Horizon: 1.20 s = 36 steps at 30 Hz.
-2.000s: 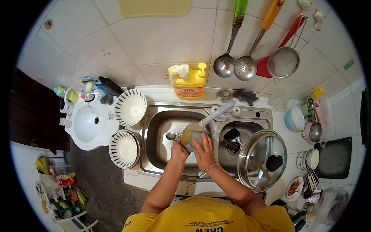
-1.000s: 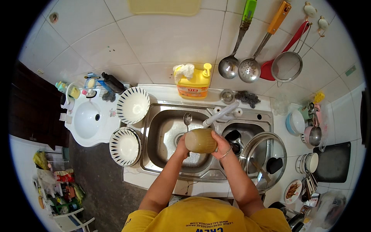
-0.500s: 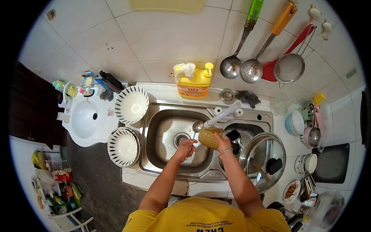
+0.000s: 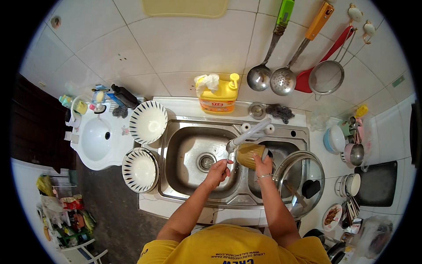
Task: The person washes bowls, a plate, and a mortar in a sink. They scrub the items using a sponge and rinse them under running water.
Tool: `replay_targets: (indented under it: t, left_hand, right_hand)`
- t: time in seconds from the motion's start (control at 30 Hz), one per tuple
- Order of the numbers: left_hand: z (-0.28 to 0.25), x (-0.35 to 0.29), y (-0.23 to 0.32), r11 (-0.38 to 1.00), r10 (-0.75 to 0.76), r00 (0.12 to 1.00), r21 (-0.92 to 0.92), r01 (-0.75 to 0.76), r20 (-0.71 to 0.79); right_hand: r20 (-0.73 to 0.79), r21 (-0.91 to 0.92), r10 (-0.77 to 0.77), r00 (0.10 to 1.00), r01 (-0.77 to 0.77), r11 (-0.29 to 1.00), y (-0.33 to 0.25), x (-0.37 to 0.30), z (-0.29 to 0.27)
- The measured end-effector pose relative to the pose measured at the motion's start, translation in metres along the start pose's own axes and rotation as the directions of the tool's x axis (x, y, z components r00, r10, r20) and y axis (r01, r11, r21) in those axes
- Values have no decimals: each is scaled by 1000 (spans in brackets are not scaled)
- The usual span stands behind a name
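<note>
Over the divider of the double sink, my right hand (image 4: 263, 166) grips a ribbed, yellow-brown cup (image 4: 248, 155) lying on its side. My left hand (image 4: 217, 173) is closed on the thin handle of a metal spoon (image 4: 229, 154). The spoon's bowl end is at the mouth of the white faucet spout (image 4: 247, 134), where the two are hard to tell apart. Below my left hand lies the large left basin (image 4: 184, 140) with its round drain (image 4: 206, 162). Dark things in the small right basin (image 4: 281, 146) are partly hidden by my right hand and the cup.
A large glass lid (image 4: 299, 193) covers part of the right basin. Patterned white bowls (image 4: 148, 122) stand left of the sink. A yellow pump jug (image 4: 217, 94) is behind it, beside a dark scouring pad (image 4: 280, 113). Ladles (image 4: 258, 78) and a strainer (image 4: 326, 77) hang on the wall.
The cup has moved right, from near the spout's mouth to over the divider and right basin. My left hand and the spoon have shifted slightly right, bringing the spoon's bowl under the spout.
</note>
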State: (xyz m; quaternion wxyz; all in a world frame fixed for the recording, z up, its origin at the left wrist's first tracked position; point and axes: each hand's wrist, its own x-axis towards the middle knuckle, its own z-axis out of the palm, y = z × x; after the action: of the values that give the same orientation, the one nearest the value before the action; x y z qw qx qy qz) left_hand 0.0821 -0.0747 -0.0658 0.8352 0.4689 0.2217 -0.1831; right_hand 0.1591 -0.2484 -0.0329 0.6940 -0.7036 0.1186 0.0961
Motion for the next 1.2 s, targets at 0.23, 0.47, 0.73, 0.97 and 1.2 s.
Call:
replay_targets:
  t: [0.23,0.47,0.73,0.97,1.2]
  left_hand:
    - [-4,11,-2,925,299,954,246,-288,-6]
    - [-7,11,8,945,304,950,145,-292,-70]
    - [2,1,11,939,307,937,215,-269,-167]
    - [6,-2,9,912,-10,1000,-409,-2,-27]
    - [-2,10,46,962,-146,988,-224,154,51]
  right_hand:
    - [15,46,96,995,-97,994,3,-4,-19]
    - [98,40,62,993,-66,997,3,-9,-10]
    - [241,-130,-53,969,86,988,-3,-11,10]
    - [428,-133,-121,896,194,972,-7,-27,39]
    - [895,-397,259,364,913,91,-53,-14,35]
